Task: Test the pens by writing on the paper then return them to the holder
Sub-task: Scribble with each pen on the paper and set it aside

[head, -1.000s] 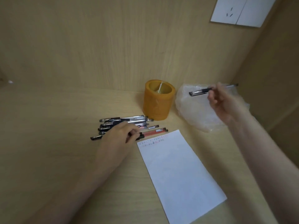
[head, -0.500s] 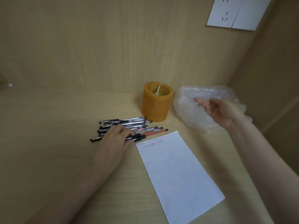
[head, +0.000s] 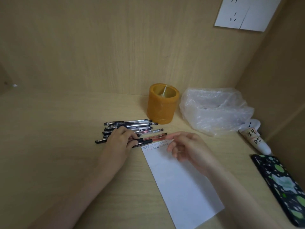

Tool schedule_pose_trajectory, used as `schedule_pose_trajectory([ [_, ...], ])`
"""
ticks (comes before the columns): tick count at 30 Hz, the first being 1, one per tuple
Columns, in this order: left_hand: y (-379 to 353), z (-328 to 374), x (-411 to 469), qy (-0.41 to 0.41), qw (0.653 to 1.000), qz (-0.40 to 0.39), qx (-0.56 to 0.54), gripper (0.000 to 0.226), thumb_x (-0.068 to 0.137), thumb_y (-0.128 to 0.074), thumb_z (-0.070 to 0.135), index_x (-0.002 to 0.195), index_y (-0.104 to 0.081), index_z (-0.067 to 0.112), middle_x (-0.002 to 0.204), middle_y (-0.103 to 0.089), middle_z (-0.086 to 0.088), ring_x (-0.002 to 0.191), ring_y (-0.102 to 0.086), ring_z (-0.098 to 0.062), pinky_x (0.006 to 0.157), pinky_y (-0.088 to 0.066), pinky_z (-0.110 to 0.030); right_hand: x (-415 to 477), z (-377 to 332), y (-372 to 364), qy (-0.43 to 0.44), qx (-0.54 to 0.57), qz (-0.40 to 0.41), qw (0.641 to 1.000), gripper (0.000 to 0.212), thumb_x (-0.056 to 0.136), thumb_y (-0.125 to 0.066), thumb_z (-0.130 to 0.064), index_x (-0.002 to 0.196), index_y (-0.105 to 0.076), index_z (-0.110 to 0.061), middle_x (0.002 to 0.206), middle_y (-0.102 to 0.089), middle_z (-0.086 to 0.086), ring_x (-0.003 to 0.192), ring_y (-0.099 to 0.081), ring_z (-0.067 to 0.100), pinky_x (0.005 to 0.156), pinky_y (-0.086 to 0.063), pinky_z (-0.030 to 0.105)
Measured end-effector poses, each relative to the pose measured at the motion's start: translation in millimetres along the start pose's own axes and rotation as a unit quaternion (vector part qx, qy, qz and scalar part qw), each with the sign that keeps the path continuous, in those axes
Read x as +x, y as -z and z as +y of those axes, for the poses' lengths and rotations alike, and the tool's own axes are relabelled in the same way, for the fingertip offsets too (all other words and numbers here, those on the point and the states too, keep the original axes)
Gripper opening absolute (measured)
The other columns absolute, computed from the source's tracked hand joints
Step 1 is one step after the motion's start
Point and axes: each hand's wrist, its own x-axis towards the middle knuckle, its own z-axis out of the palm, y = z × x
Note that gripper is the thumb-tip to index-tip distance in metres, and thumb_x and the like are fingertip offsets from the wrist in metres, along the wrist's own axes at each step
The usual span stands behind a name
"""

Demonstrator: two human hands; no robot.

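An orange round pen holder (head: 160,113) stands at the back of the wooden desk. Left of it lies a pile of several pens (head: 132,125), black ones and red ones with black caps. My left hand (head: 120,139) rests on the pile, its fingertips pinched on the black cap of a red pen (head: 156,137). A white sheet of paper (head: 179,187) lies in front, with two rows of small written marks along its top edge. My right hand (head: 189,147) hovers over the paper's top right corner, fingers apart and holding nothing, with the index finger near the red pen's tip.
A crumpled clear plastic bag (head: 214,111) sits right of the holder. A labelled white tube (head: 255,138) and a dark phone with green spots (head: 280,184) lie along the right wall. A wall socket (head: 244,12) is up at the back right.
My right hand held a pen up by the plastic bag, then let it go there. It has since swung down and left to the paper's top edge. My left hand stayed on the pile.
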Motion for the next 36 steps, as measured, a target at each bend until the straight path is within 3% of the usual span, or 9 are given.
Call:
schedule_pose_trajectory([
  [4, -1, -2, -1, 0.002, 1.0, 0.02, 0.015, 0.006, 0.086, -0.061, 0.007, 0.086, -0.066, 0.009, 0.086, -0.059, -0.005, 0.085, -0.052, -0.019, 0.076, -0.042, -0.031, 1, 8, -13, -0.031, -0.02, -0.049, 0.998, 0.02, 0.098, -0.042, -0.002, 0.094, -0.061, 0.001, 0.063, -0.065, 0.011, 0.041, -0.054, 0.013, 0.037, -0.037, 0.019],
  [7, 1, 2, -2, -0.055, 0.994, 0.081, 0.047, 0.011, 0.081, -0.06, -0.006, 0.079, -0.065, 0.003, 0.079, -0.062, -0.01, 0.078, -0.044, -0.012, 0.072, -0.035, -0.027, 3, 11, -22, -0.045, -0.008, -0.069, 0.997, 0.017, 0.097, -0.047, -0.006, 0.098, -0.06, 0.004, 0.065, -0.066, 0.012, 0.042, -0.055, 0.012, 0.038, -0.04, 0.02],
  [9, 4, 6, -2, -0.021, 0.995, 0.099, -0.004, 0.012, 0.089, -0.054, 0.0, 0.083, -0.063, 0.005, 0.084, -0.058, -0.006, 0.078, -0.045, -0.011, 0.073, -0.035, -0.024, 4, 12, -28, -0.05, 0.006, -0.083, 0.995, 0.019, 0.097, -0.051, -0.013, 0.102, -0.058, 0.005, 0.066, -0.067, 0.011, 0.043, -0.055, 0.012, 0.039, -0.041, 0.02],
  [13, 10, 16, -2, -0.031, 0.995, 0.024, -0.096, 0.015, 0.095, -0.046, 0.016, 0.085, -0.057, 0.018, 0.078, -0.05, 0.007, 0.072, -0.051, -0.005, 0.07, -0.036, -0.017, 9, 14, -40, 0.006, 0.038, -0.074, 0.997, 0.021, 0.093, -0.059, -0.022, 0.101, -0.062, -0.003, 0.068, -0.065, 0.007, 0.046, -0.052, 0.013, 0.041, -0.039, 0.02],
  [16, 10, 29, -11, -0.017, 0.991, -0.053, -0.123, 0.015, 0.098, -0.038, 0.021, 0.095, -0.052, 0.02, 0.072, -0.057, 0.011, 0.069, -0.054, -0.002, 0.065, -0.039, -0.018, 14, 17, -44, 0.085, 0.051, -0.025, 0.995, 0.013, 0.09, -0.063, -0.017, 0.079, -0.069, -0.011, 0.062, -0.057, 0.008, 0.043, -0.047, 0.011, 0.039, -0.035, 0.019],
  [21, 15, 39, -18, -0.022, 0.981, -0.083, -0.171, 0.016, 0.096, -0.043, 0.028, 0.091, -0.057, 0.033, 0.078, -0.061, 0.019, 0.079, -0.057, 0.002, 0.068, -0.038, -0.017, 13, 18, -41, 0.139, 0.055, -0.025, 0.988, 0.016, 0.086, -0.066, -0.005, 0.075, -0.056, -0.009, 0.054, -0.058, 0.003, 0.038, -0.046, 0.011, 0.037, -0.033, 0.02],
  [28, 21, 48, -15, 0.025, 0.96, -0.129, -0.249, 0.019, 0.092, -0.051, 0.036, 0.082, -0.067, 0.033, 0.062, -0.059, 0.023, 0.061, -0.051, 0.004, 0.061, -0.034, -0.015, 12, 13, -30, 0.144, 0.056, -0.058, 0.986, 0.019, 0.082, -0.067, -0.011, 0.07, -0.052, -0.009, 0.052, -0.057, 0.005, 0.037, -0.041, 0.01, 0.038, -0.03, 0.018],
  [32, 24, 42, -12, 0.082, 0.946, -0.138, -0.283, 0.026, 0.075, -0.061, 0.058, 0.079, -0.071, 0.034, 0.08, -0.071, 0.017, 0.082, -0.063, 0.001, 0.083, -0.045, -0.028, 8, 9, -25, 0.151, 0.061, -0.066, 0.984, 0.024, 0.082, -0.07, -0.007, 0.065, -0.054, -0.015, 0.054, -0.055, 0.006, 0.039, -0.041, 0.011, 0.04, -0.029, 0.019],
  [36, 25, 35, -18, 0.094, 0.967, -0.109, -0.209, 0.03, 0.066, -0.064, 0.065, 0.088, -0.067, 0.045, 0.087, -0.069, 0.021, 0.083, -0.062, 0.003, 0.078, -0.047, -0.024, 16, 8, -19, 0.124, 0.137, 0.012, 0.983, 0.028, 0.089, -0.057, -0.004, 0.065, -0.045, -0.012, 0.046, -0.049, 0.003, 0.035, -0.038, 0.013, 0.037, -0.025, 0.02],
])
